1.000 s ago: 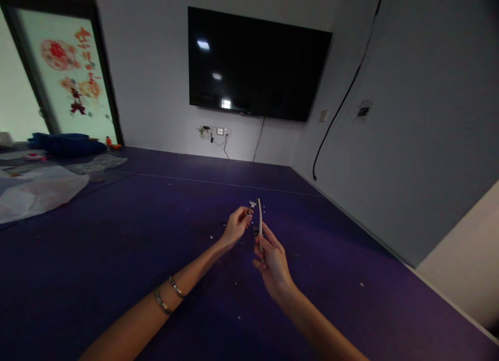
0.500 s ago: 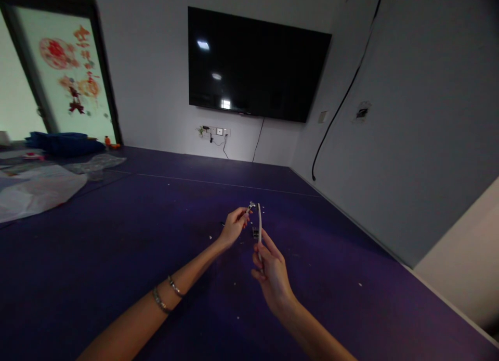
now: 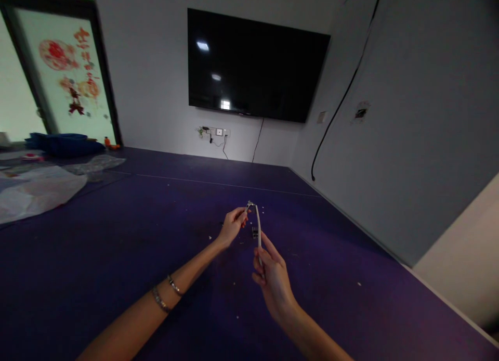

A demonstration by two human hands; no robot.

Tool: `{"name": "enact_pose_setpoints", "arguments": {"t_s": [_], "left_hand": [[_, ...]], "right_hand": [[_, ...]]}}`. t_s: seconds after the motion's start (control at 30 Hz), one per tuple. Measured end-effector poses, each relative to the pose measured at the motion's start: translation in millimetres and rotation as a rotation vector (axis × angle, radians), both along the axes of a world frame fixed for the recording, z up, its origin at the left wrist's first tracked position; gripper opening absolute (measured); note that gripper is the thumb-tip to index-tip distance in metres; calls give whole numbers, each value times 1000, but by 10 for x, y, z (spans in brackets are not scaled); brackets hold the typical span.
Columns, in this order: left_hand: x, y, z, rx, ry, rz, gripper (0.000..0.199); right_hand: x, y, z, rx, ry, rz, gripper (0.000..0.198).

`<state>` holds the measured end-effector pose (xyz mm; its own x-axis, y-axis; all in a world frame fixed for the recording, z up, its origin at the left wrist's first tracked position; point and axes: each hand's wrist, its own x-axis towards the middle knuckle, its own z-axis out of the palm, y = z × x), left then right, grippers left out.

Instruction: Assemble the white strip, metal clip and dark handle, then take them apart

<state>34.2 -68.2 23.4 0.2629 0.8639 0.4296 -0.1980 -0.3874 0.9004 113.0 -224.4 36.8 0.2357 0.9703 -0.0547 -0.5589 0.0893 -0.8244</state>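
Observation:
My left hand (image 3: 233, 226) is closed, fingers pinching a small light piece with a shiny metal end (image 3: 250, 203); its kind is too small to tell. My right hand (image 3: 273, 267) is closed around the lower part of a thin, slightly curved white strip (image 3: 259, 226), held upright. The strip's top end meets or nearly meets the metal end; I cannot tell if they are joined. Just left of the strip, a small dark piece with metallic glints (image 3: 255, 232) lies on the purple surface (image 3: 175, 278).
Small white scraps (image 3: 210, 237) are scattered around my hands. Clear plastic wrap (image 3: 95, 164), a white sheet (image 3: 47, 189) and a dark blue cloth bundle (image 3: 64, 144) lie at the left. A black cable (image 3: 343, 101) hangs down the right wall. A TV (image 3: 257, 64) hangs ahead.
The metal end in my left hand has shifted slightly left, and the strip's top has tilted left towards it. Both hands have barely moved.

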Motion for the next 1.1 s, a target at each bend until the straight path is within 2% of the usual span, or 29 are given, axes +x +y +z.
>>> {"name": "enact_pose_setpoints", "arguments": {"t_s": [0.13, 0.33, 0.57, 0.7, 0.83, 0.97, 1.1], "left_hand": [[-8, -2, 1, 0, -8, -3, 30], [-7, 16, -14, 39, 27, -14, 28], [12, 51, -44, 65, 17, -8, 22], [-5, 75, -61, 35, -7, -30, 24], [-23, 96, -77, 72, 9, -10, 21], [-34, 84, -80, 97, 40, 23, 21], [-32, 39, -69, 75, 61, 24, 22]], "right_hand": [[149, 148, 133, 123, -37, -47, 50], [426, 490, 401, 269, -208, -178, 39], [746, 784, 413, 379, -480, -201, 37], [975, 906, 337, 333, -586, -50, 36], [1233, 966, 270, 236, -724, 116, 36], [1372, 966, 261, 181, -904, 160, 35], [1315, 943, 283, 182, -1016, 158, 37]]}}
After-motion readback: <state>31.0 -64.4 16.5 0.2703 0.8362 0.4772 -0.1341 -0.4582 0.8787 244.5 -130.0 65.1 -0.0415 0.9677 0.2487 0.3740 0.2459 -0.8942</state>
